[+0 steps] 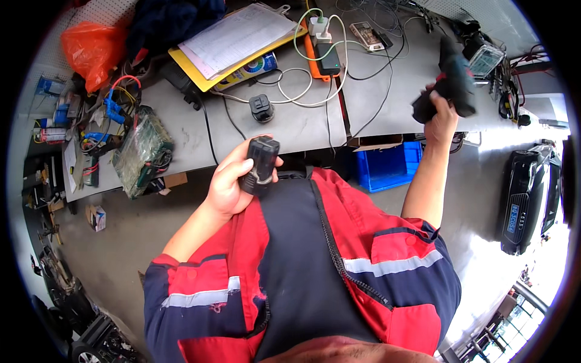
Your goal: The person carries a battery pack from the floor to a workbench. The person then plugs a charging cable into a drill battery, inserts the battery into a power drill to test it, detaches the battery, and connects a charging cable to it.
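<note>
Battery (261,158), a black block with rounded corners, is in the left hand (229,176), near the middle of the frame, just in front of the bench (311,138). The left thumb lies across the near face and fingertips show at the far side; the grip is narrow and closed around the block. Right hand (443,115), at the upper right, holds a dark cordless drill (455,85) by its handle; the drill is blurred, so the finger positions are only partly readable. Handling: the battery is probably dense for its size, stiff, and smooth enough to slip if pinched at the corners; grip it by the broad sides and leave the scuffed, pale-marked end uncovered. The drill is likely heavier and top-loaded; hold it by the handle, with the wrist in line. Treat both casings as hard, but the battery as liable to damage if dropped. Edges: the front edge of the bench runs between the two hands; a second black block (262,107) stands on the bench beyond the left hand, beside the looped white cable (296,104). A blue bin (375,169) sits below the edge, left of the right forearm. Room for moving: the widest gap is between the hands, above the bench edge and in front of the jacket (357,209); keep clear of the cables behind.
</note>
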